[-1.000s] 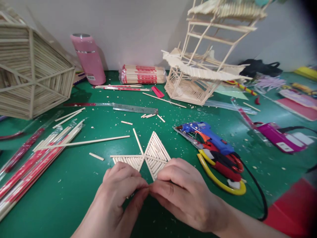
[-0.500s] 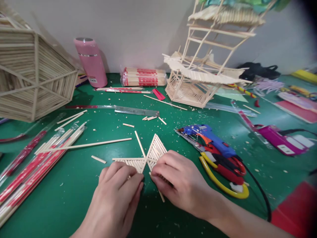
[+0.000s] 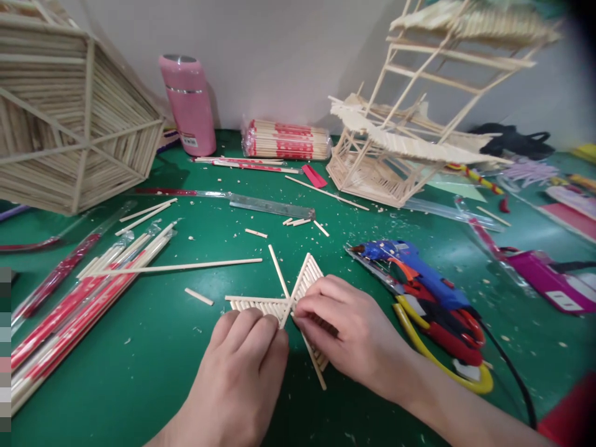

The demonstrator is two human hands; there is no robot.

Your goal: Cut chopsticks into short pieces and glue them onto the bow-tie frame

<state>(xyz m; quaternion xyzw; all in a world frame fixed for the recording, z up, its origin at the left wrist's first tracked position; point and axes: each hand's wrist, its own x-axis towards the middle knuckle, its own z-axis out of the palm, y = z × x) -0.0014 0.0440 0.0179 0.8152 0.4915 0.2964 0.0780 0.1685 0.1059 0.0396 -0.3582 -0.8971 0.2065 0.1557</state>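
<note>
A small star-shaped frame of thin wooden sticks (image 3: 286,294) lies on the green table, its crossed spokes partly filled with rows of short sticks. My left hand (image 3: 246,354) is closed over the frame's lower left section, fingers curled and the thumb mostly hidden. On the right side, my right hand (image 3: 349,335) pinches the frame close to its centre, thumb and forefinger together. Whether a separate short stick is between those fingertips cannot be made out. One bare spoke (image 3: 278,271) points away from me; another comes out below my right hand.
Right of my hands lie a blue glue gun (image 3: 410,264) and yellow-handled cutters (image 3: 437,354). Wrapped chopsticks (image 3: 88,310) lie at left. Behind stand a stick-built tower (image 3: 372,174), a pink bottle (image 3: 189,105), a chopstick bundle (image 3: 286,139) and a large stick-covered panel (image 3: 84,124).
The view has shifted, so most things sit farther right. My left fingers have curled further over the left section; my right hand stays at the frame's right side.
</note>
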